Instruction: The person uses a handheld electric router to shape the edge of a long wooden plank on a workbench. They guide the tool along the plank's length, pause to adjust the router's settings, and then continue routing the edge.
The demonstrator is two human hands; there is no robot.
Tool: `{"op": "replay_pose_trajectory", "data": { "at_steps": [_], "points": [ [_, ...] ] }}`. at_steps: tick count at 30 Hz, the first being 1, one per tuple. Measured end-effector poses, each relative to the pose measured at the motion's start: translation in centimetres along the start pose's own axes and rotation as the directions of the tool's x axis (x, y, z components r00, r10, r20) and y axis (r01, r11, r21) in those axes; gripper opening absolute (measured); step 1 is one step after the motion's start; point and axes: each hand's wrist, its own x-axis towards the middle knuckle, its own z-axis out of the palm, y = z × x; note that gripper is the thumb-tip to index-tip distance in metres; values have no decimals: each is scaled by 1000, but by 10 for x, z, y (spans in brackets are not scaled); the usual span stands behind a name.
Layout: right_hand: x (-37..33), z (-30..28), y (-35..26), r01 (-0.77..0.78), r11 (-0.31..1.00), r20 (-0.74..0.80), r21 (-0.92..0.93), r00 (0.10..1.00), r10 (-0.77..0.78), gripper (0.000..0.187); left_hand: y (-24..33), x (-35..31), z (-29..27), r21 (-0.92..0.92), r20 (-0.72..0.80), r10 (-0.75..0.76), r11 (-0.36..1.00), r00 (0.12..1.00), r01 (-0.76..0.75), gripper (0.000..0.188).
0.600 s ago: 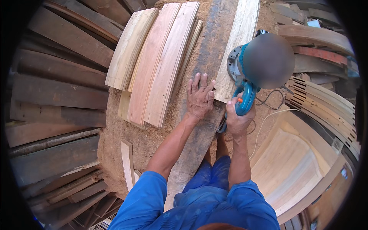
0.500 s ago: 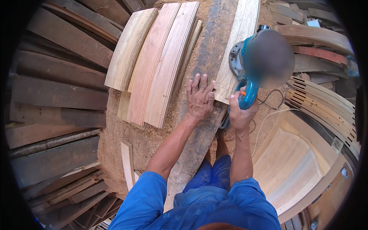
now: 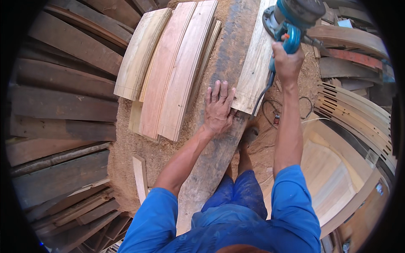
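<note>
A teal router (image 3: 295,14) with a dark motor end rests its round base at the right edge of a pale wooden board (image 3: 253,69). My right hand (image 3: 289,63) is wrapped round its rear handle, the arm stretched forward. The board lies lengthwise on a worn, dark-stained bench plank (image 3: 219,147). Beside the board's near left corner, my left hand (image 3: 219,107) lies flat with fingers stretched forward, its thumb side touching the board. The router's far side runs out past the board's right edge, and its bit is hidden.
Several shaped boards (image 3: 168,71) are stacked to the left on sawdust. Dark planks (image 3: 63,101) fill the far left. A cord (image 3: 263,95) trails from the router beside the board. Slotted wood pieces (image 3: 354,114) and a large wooden panel (image 3: 329,168) lie at right.
My right hand has pushed the router forward along the board, away from me, and the arm has straightened. The left hand has stayed in nearly the same place.
</note>
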Motion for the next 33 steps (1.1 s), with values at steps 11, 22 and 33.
{"op": "replay_pose_trajectory", "data": {
  "at_steps": [11, 22, 33],
  "points": [
    [-27, -18, -17, -73, 996, 32, -55, 997, 74, 39, -4, 2, 6, 63, -62, 31, 998, 998, -27, 70],
    [-310, -64, -59, -194, 979, 160, 56, 970, 183, 21, -5, 1, 7, 77, -41, 69, 995, 997, -66, 74],
    [-292, -43, -53, -137, 987, 147, 84, 981, 124, 22, -6, 1, 9, 73, -41, 70, 995, 997, -67, 72]
  ]
}}
